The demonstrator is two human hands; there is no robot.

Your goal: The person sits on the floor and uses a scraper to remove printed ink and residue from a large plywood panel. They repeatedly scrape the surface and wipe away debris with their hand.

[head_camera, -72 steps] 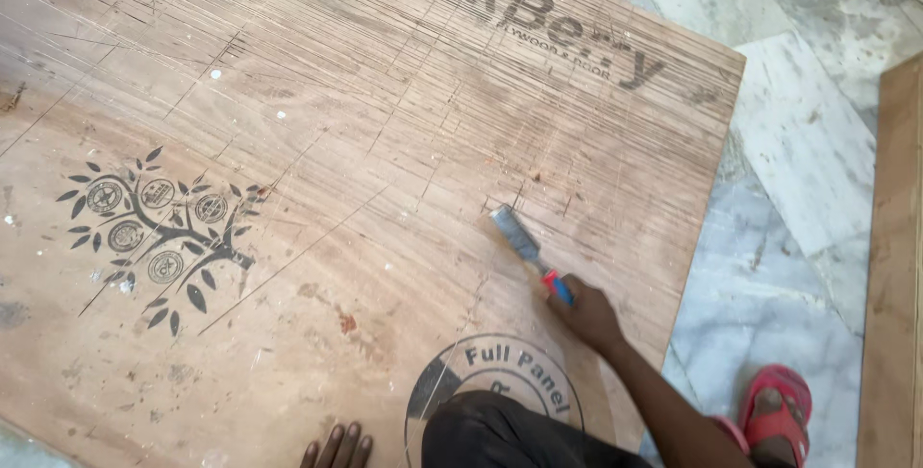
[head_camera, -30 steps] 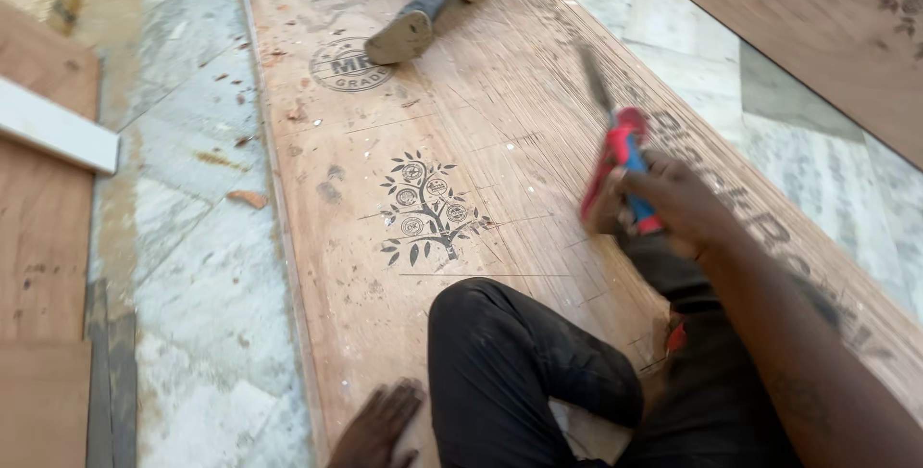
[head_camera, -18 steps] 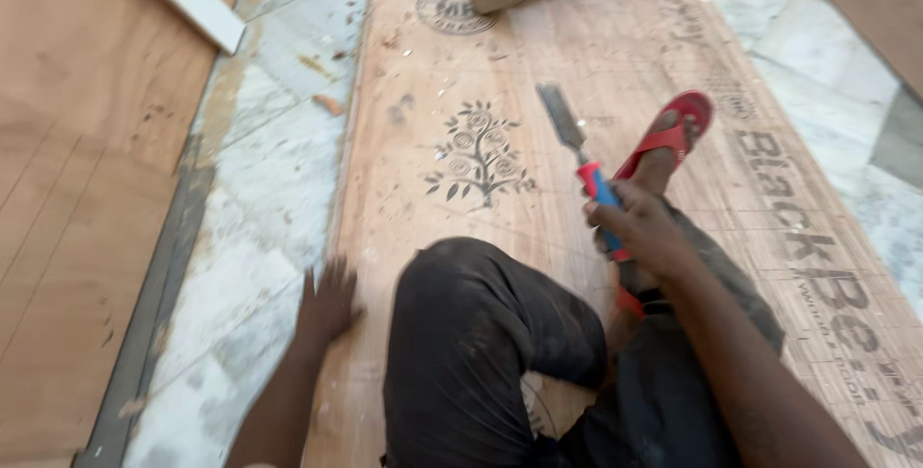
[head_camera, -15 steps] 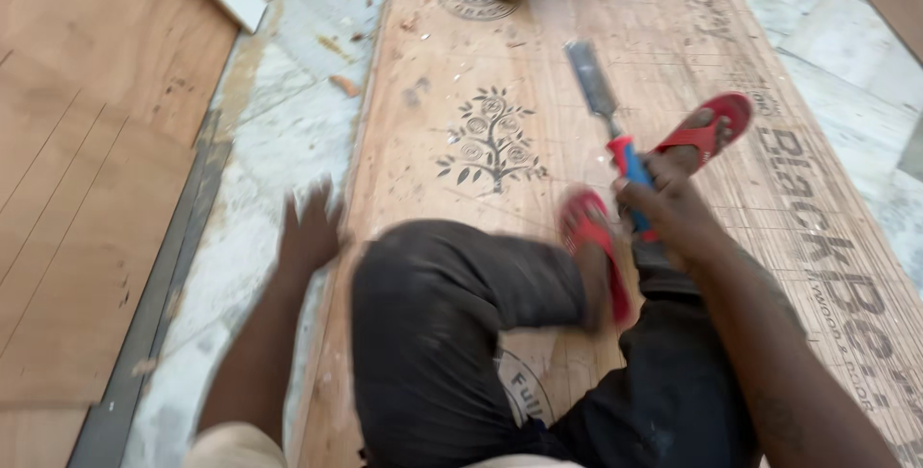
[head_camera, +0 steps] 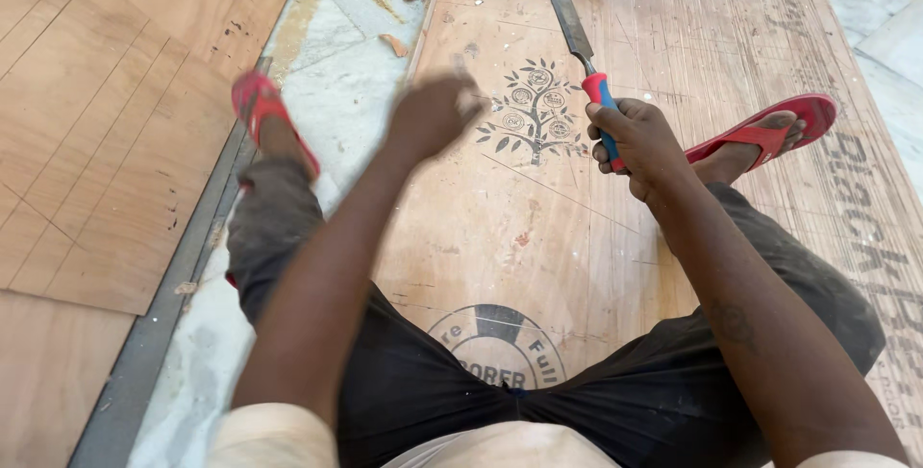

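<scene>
Chisel [head_camera: 586, 60] gripped in right hand [head_camera: 639, 136] — left hand [head_camera: 433, 112] blurred over plywood sheet [head_camera: 596, 247].

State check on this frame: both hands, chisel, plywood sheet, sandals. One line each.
right hand: fingers closed round the chisel handle
chisel: held, blade pointing away over the sheet
left hand: raised above the sheet, blurred, grip unclear
plywood sheet: lying flat on the floor, scratched
right sandal: worn, resting on the sheet
left sandal: worn, on the marble floor
</scene>
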